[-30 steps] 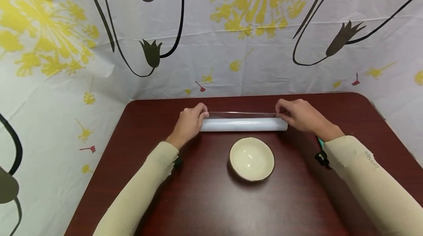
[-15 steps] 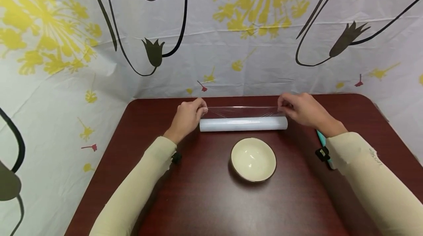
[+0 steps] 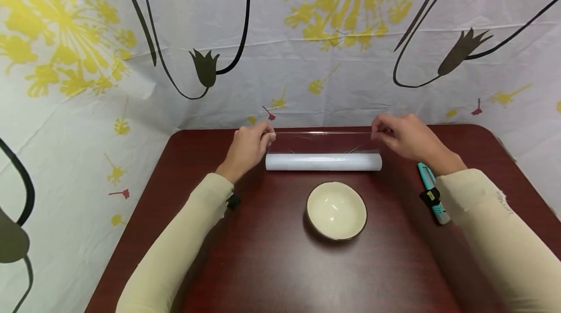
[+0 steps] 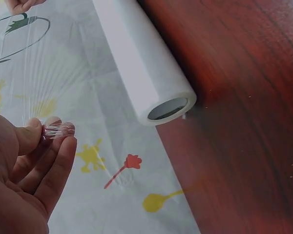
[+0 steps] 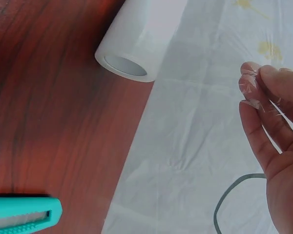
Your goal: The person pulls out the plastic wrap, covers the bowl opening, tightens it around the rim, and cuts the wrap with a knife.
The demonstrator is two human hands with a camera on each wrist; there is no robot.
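Near the frame's centre, cling film (image 3: 324,142) is pinched between closed thumb and fingertips by the left hand (image 3: 247,147) and right hand (image 3: 409,138), and could be split by uneven pulling.

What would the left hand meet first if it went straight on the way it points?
Past the pinched film, the left hand would likely meet the patterned sheet behind the table; depth is unclear.
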